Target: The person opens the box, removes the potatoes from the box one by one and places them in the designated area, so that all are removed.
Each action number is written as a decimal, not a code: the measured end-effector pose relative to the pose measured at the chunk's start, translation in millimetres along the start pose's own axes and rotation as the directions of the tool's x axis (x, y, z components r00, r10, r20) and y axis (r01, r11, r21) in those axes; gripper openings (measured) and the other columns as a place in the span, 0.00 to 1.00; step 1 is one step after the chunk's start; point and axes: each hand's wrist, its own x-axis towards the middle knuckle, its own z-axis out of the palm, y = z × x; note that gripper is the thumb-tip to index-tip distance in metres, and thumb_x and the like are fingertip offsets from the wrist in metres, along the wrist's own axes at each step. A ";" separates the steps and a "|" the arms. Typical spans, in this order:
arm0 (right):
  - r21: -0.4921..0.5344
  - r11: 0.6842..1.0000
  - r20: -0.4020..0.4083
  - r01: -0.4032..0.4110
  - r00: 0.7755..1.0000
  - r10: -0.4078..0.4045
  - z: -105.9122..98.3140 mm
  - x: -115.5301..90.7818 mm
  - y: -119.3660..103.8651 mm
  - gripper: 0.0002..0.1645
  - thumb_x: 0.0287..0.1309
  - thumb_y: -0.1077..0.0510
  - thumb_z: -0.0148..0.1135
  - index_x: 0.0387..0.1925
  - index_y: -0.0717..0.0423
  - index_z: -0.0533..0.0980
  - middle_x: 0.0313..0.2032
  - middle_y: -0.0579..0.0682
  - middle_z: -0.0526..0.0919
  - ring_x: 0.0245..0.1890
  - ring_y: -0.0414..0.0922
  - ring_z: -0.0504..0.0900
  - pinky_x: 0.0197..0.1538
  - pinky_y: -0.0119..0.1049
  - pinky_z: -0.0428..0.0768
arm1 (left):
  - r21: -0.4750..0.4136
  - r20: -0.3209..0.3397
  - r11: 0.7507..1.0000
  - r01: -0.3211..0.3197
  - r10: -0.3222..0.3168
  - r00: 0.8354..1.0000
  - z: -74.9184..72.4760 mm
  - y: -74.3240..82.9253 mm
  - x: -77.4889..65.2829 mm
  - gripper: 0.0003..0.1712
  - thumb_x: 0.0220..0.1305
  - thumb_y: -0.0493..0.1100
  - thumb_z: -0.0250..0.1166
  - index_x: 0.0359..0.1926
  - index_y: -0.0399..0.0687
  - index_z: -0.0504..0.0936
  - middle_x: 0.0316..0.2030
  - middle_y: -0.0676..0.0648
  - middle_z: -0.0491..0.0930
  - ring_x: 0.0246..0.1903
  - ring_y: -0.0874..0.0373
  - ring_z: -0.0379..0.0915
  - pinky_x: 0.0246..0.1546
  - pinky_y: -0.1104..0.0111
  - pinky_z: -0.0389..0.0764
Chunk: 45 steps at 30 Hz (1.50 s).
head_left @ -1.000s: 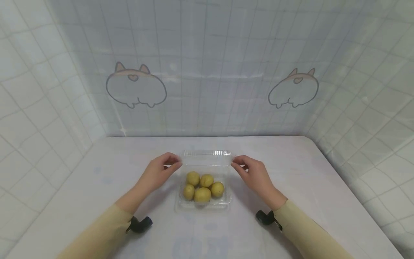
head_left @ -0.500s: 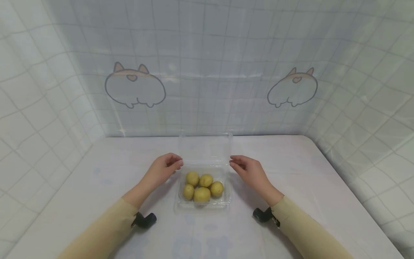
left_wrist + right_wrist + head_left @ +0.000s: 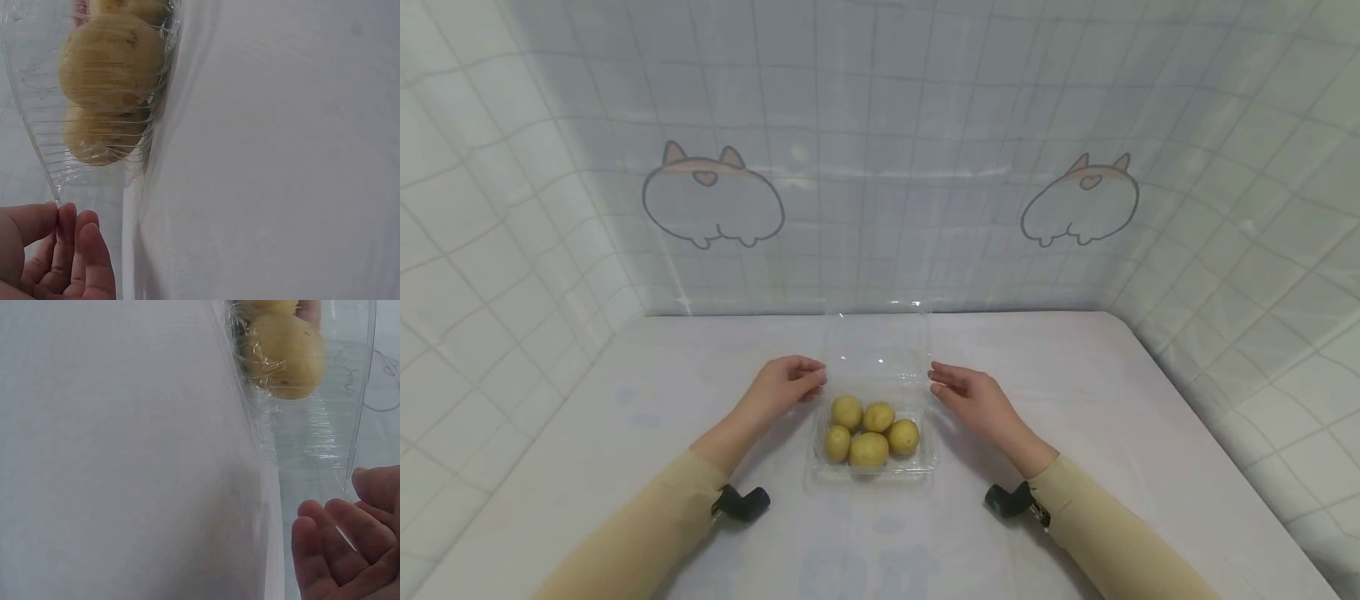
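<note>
A clear plastic clamshell container (image 3: 925, 458) stands at the middle of the table, its transparent lid (image 3: 880, 337) raised at the far side. Several yellow potatoes (image 3: 868, 451) lie in its base. At the back left corner is my left hand (image 3: 778, 387); in the left wrist view its thumb and index fingertip pinch the container's rim. Beside the back right corner, my right hand (image 3: 977, 398) has its thumb apart from its relaxed fingers (image 3: 312, 550). The thumb tip is close to the rim in the right wrist view; whether it touches cannot be seen.
A pale tablecloth (image 3: 880, 542) covers the table, whose far edge meets a grid-patterned curtain (image 3: 902, 208). Similar curtains hang at the left and right. A dark wrist-worn device (image 3: 742, 503) sits under the left sleeve, another dark device (image 3: 1009, 500) under the right.
The lid has swung up and away to the far side. My right fingers have spread apart at the corner, while both hands stay near the hinge. The potatoes have not moved.
</note>
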 end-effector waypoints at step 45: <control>-0.025 0.997 0.027 -0.080 0.996 0.080 -3.7 -22.6 -5.4 0.25 0.64 0.45 0.65 0.61 0.43 0.76 0.53 0.43 0.81 0.50 0.45 0.81 0.53 0.46 0.77 | -0.030 0.421 0.996 -0.080 0.085 0.903 -27.6 -17.5 -62.6 0.58 0.56 0.46 0.75 0.79 0.58 0.47 0.74 0.48 0.56 0.68 0.45 0.60 0.60 0.52 0.69</control>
